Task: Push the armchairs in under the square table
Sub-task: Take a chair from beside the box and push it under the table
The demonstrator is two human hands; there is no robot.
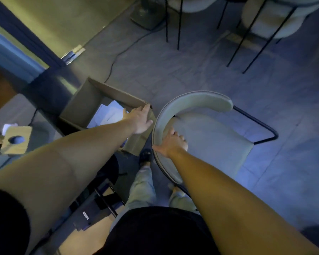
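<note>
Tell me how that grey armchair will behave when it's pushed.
Probably light: the armchair sits on a thin black tube frame. Likely slides, not rolls: no wheels visible. The right hand grips high on the backrest; it might tip.

Dim bluish light, grey tiled floor (173, 70), black cable (112, 66) trailing across it, open cardboard box (81, 107), yellowish wall (53, 21).

Three armchairs (271, 21) and one cardboard box (85, 105) counted.
One armchair (210, 140) is seen whole, two more only in part at the top edge. Also in view: one left hand (139, 119), one right hand (171, 142), one black cable (118, 54), one pedestal base (145, 17), and one wooden block (11, 146) with a single round hole.
</note>
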